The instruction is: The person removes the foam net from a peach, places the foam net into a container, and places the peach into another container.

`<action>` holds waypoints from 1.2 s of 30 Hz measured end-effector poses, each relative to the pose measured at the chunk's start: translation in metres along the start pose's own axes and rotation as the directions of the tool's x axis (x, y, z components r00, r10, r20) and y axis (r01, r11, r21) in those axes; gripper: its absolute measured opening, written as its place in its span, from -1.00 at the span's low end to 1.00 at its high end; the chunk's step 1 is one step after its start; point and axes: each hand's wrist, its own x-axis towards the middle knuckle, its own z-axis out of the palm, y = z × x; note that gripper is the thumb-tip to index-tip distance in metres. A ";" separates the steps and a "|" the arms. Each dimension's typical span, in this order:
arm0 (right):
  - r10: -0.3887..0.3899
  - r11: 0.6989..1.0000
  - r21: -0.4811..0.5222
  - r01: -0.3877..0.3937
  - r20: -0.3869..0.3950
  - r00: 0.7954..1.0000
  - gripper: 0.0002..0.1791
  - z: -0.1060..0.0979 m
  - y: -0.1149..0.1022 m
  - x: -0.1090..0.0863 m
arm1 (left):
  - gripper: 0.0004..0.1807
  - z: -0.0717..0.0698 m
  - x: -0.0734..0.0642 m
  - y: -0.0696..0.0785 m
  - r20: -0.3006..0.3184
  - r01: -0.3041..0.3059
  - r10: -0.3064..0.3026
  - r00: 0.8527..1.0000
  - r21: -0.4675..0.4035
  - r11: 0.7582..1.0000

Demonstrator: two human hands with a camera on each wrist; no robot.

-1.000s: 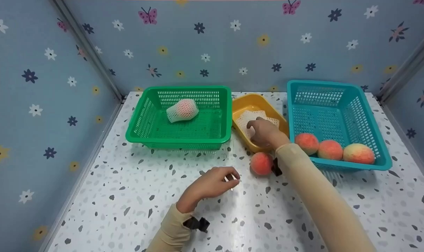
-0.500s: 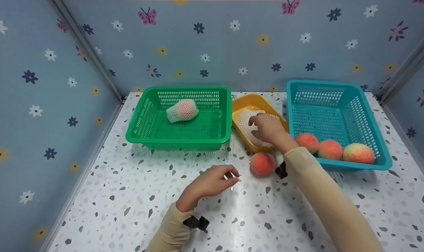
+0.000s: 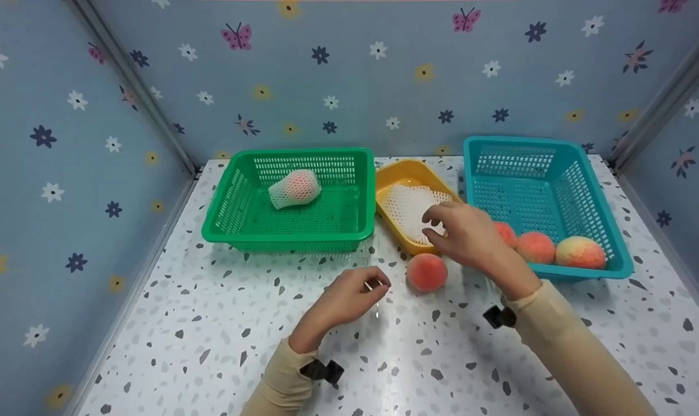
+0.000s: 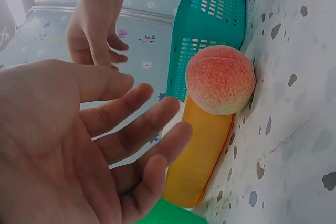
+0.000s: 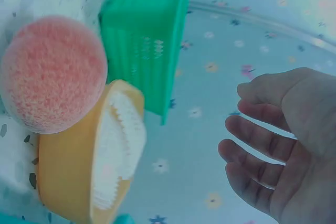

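On the speckled table a loose peach (image 3: 427,272) sits just in front of the yellow tray (image 3: 391,222). White foam net sleeves (image 3: 410,209) lie in that tray. My right hand (image 3: 466,234) hovers over the tray's right front side, fingers loosely bent and holding nothing; the right wrist view shows its palm bare. Left of the peach is my left hand (image 3: 352,294), relaxed and apart from it, its palm bare in the left wrist view. Behind it, the green basket (image 3: 292,238) contains a peach in a foam net (image 3: 296,188).
At the right stands a blue basket (image 3: 592,270) with several peaches (image 3: 580,252) along its front; my right hand partly covers one. The yellow tray sits between the two baskets. Flower-patterned walls (image 3: 349,75) close off the back and both sides.
My right hand has drawn back from the foam sleeves, up and to the right, with nothing in it. The left hand has stayed nearly still. The head view has tilted slightly.
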 end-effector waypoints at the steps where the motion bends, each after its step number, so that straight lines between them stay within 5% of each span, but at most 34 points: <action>1: -0.011 1.000 0.010 0.011 -0.012 1.000 -0.85 -0.001 -0.002 -0.006 | -0.86 0.000 0.001 0.001 -0.010 0.002 -0.002 1.000 -0.003 1.000; 8: -0.052 0.998 0.029 0.054 -0.081 0.995 -0.84 0.008 0.000 -0.043 | -0.86 0.005 0.012 0.004 -0.038 -0.025 0.025 0.999 -0.006 1.000; 17: -0.067 0.997 0.028 0.070 -0.096 0.993 -0.56 0.046 0.016 -0.068 | -0.83 0.009 0.028 0.020 -0.048 -0.053 0.051 0.998 -0.043 0.998; 27: -0.040 0.998 -0.045 0.036 -0.099 0.994 -0.37 0.090 0.018 -0.066 | -0.83 0.018 0.037 0.025 -0.030 -0.119 0.117 0.993 -0.077 0.990; 36: 0.013 1.000 -0.001 -0.013 -0.086 0.996 -0.37 0.106 0.023 -0.060 | -0.80 0.020 0.036 0.025 -0.018 -0.129 0.128 0.992 -0.076 0.989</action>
